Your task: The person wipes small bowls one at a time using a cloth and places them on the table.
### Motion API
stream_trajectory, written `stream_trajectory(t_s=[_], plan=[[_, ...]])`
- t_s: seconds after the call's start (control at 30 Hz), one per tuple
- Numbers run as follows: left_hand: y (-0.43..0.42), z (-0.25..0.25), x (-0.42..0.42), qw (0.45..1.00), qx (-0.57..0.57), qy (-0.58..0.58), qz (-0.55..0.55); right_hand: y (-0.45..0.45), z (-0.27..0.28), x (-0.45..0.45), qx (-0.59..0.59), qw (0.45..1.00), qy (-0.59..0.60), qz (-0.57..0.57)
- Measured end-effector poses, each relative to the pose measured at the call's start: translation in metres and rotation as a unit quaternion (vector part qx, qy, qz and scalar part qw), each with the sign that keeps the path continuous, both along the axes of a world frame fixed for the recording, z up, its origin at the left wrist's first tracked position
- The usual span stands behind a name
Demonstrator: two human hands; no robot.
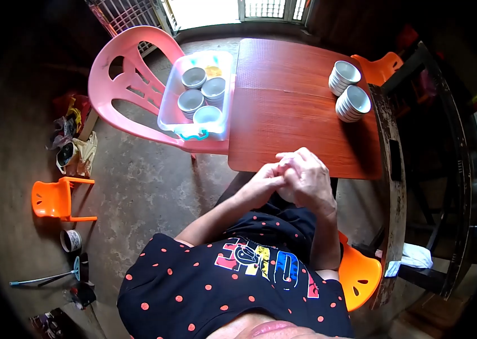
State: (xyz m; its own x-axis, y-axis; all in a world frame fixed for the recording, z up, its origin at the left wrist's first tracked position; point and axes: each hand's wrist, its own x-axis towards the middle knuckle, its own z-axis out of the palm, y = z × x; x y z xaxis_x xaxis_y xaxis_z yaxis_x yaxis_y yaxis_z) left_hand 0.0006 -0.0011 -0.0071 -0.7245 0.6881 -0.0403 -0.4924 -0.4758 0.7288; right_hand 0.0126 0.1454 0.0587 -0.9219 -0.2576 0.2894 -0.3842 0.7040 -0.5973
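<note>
Two nested stacks of round greyish-white bowls stand ahead-right of the grip, likely nested to save room, near the right edge of the red-brown wooden tabletop. Left hand and right hand meet by its near edge, fingers bunched; whether they hold anything, I cannot tell. Ahead-left, a translucent plastic box holds more bowls, bare wood between

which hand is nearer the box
Left. The left hand is to the right of the box and closer to the body; the right hand, against it, is farther right. Neither touches the box.
</note>
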Motion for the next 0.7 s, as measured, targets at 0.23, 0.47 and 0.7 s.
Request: stream_trajectory(t_s=[0.23, 0.47, 0.7], plan=[[0.006, 0.004, 0.002, 0.993, 0.016, 0.007, 0.117, -0.025, -0.065, 0.009, -0.453, 0.858, 0.177, -0.166], [-0.012, 0.022, -0.005, 0.993, -0.075, 0.042, -0.076, 0.025, -0.025, 0.000, -0.415, 0.883, -0.214, -0.046], [-0.006, 0.018, -0.003, 0.988, -0.056, 0.132, -0.055, 0.014, -0.097, 0.004, -0.781, 0.607, -0.134, -0.069]])
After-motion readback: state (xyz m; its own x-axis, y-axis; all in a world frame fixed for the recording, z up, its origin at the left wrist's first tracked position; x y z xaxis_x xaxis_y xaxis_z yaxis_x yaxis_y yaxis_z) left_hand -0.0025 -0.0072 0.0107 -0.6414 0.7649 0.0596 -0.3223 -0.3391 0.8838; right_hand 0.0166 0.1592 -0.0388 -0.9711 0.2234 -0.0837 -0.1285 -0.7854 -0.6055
